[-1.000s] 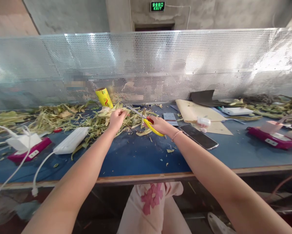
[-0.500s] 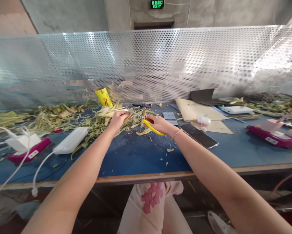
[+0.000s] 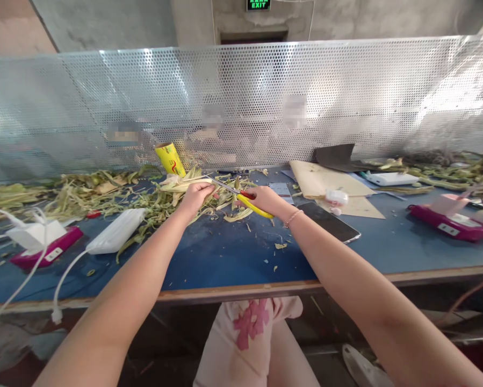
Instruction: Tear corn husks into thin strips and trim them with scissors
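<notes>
- Since the earlier frames, the left hand is shifting slightly rightward, toward the scissors, while the view is tipping down a little and the green exit sign is sliding partly out at twelve o'clock.
- The left hand is drawing its fingertips together on a pale leaf strip at the near edge of the dried plant pile; the fingers are hiding the strip's end.
- The right hand is grasping the scissors by their red and yellow handles, a yellow loop showing below the fingers.
- The silver blades are pointing toward ten o'clock, their tips lying close to the left fingertips; how far they are opening, I cannot tell.
- Taking the hands as the clock's centre, the yellow tube is leaning between ten and eleven o'clock, behind the pile.
- A black phone is lying on the blue table toward four o'clock, near the right wrist.
- A small white case is sitting at three o'clock on brown paper.
- A white power brick is resting between eight and nine o'clock, beside the left purple power strip.
</notes>
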`<control>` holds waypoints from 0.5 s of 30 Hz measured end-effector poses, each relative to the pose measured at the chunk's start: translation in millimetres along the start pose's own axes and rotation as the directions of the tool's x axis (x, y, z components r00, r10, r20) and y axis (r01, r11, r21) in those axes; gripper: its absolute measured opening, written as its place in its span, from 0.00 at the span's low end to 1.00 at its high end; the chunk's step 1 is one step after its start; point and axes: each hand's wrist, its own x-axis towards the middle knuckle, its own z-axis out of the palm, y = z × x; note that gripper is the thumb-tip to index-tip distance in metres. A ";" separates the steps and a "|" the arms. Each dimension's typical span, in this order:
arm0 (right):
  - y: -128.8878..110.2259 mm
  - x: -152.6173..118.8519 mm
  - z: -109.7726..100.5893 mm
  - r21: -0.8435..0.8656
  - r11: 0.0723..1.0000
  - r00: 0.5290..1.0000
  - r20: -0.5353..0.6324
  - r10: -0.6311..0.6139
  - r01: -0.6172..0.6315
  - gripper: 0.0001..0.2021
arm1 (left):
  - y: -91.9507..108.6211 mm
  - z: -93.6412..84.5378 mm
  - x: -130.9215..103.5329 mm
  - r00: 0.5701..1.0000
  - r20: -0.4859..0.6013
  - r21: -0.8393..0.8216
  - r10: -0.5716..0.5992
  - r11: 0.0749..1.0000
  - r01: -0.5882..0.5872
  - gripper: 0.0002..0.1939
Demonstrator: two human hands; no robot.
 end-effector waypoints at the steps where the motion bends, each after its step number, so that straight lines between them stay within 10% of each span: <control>1: 0.9 0.5 0.2 -0.005 1.000 1.000 -0.003 0.005 -0.005 0.25 | -0.1 -0.4 0.1 0.999 0.047 0.005 -0.003 1.000 0.002 0.09; 15: 2.8 -1.7 4.4 0.047 0.998 0.999 0.027 -0.047 0.046 0.23 | -6.5 -3.9 4.5 0.988 0.153 -0.043 -0.024 0.999 0.030 0.12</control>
